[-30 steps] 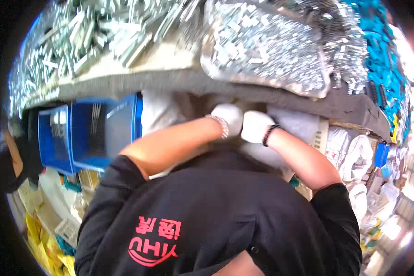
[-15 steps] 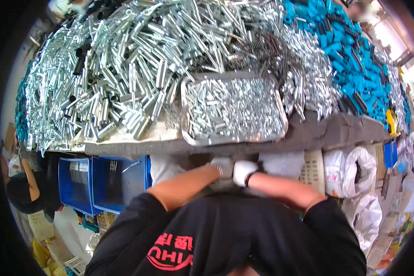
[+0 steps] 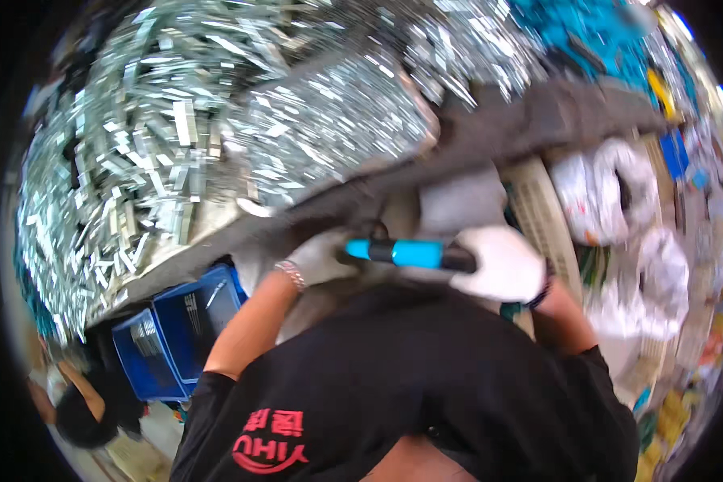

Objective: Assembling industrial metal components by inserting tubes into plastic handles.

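Observation:
In front of my torso, level between both hands, is a blue-and-black tube-shaped tool (image 3: pixel 418 254) with black bands. Its exact kind is not clear. My right hand (image 3: pixel 502 263), in a white glove, is closed around the black right end. My left hand (image 3: pixel 323 259), in a greyish glove, is closed at the blue left end, its fingers partly blurred. Beyond the hands, a metal tray (image 3: pixel 426 120) full of small shiny metal parts rests at the bench's near edge.
Heaps of silvery metal tubes and rods (image 3: pixel 161 145) cover the bench (image 3: pixel 530 132); blue plastic parts (image 3: pixel 586 40) lie far right. Blue bins (image 3: pixel 209 321) stand lower left, near another person's arm (image 3: pixel 84 390). A cream crate (image 3: pixel 542 213) and white sacks (image 3: pixel 643 273) are at right.
The blue-and-black tool has come into view between my hands, which have moved apart and nearer the lens. The view has turned, so the bench edge now slants up to the right.

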Tool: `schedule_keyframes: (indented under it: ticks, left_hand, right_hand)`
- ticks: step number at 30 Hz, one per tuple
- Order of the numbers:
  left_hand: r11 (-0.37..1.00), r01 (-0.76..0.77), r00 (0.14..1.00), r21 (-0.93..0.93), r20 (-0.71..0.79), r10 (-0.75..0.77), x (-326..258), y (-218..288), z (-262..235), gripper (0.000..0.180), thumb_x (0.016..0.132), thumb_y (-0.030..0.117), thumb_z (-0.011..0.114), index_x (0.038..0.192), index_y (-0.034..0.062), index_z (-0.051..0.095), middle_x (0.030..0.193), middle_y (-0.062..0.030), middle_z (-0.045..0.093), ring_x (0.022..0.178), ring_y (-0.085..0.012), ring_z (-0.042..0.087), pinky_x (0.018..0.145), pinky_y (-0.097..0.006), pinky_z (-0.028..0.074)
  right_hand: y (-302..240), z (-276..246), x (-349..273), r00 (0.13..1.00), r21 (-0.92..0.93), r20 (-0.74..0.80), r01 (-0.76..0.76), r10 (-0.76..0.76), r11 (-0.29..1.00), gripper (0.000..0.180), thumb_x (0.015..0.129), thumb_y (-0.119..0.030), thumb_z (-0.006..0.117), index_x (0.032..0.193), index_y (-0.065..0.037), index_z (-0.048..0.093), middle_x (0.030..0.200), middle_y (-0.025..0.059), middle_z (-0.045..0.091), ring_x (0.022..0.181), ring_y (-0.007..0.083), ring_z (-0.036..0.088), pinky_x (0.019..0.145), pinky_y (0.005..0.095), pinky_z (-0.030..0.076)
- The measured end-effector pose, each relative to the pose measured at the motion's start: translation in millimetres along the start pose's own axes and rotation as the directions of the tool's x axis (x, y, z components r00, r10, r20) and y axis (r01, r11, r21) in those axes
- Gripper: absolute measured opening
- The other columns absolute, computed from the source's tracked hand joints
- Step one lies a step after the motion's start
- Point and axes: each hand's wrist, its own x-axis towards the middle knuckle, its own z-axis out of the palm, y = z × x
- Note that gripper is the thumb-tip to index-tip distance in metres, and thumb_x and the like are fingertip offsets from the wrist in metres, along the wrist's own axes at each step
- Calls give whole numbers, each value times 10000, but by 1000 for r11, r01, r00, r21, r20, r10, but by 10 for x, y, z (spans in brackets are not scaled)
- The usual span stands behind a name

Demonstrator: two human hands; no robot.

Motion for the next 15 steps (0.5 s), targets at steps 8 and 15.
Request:
schedule_keyframes:
  ticks: [8, 15]
  left_hand:
    - [996, -9, 995, -87, 103, 18, 666, 1521, 167, 561, 804, 41, 757, 1320, 41, 537, 941, -47, 643, 859, -147, 611, 794, -303, 498]
    - [978, 58, 998, -199, 12, -57, 686, 1478, 452, 692, 898, -9, 627, 1520, 7, 325, 1216, -102, 564, 1000, -133, 550, 913, -272, 469]
  right_hand:
    - [1400, 594, -1445, 646, 512, -541, -255, 538, 821, 408, 835, -169, 727, 1211, -50, 625, 1003, 61, 671, 858, 135, 622, 807, 319, 522]
    - [3329, 1452, -2647, 443, 663, -345, -510, 828, 548, 505, 894, -229, 693, 1361, -67, 590, 978, 52, 686, 783, 147, 626, 704, 274, 516]
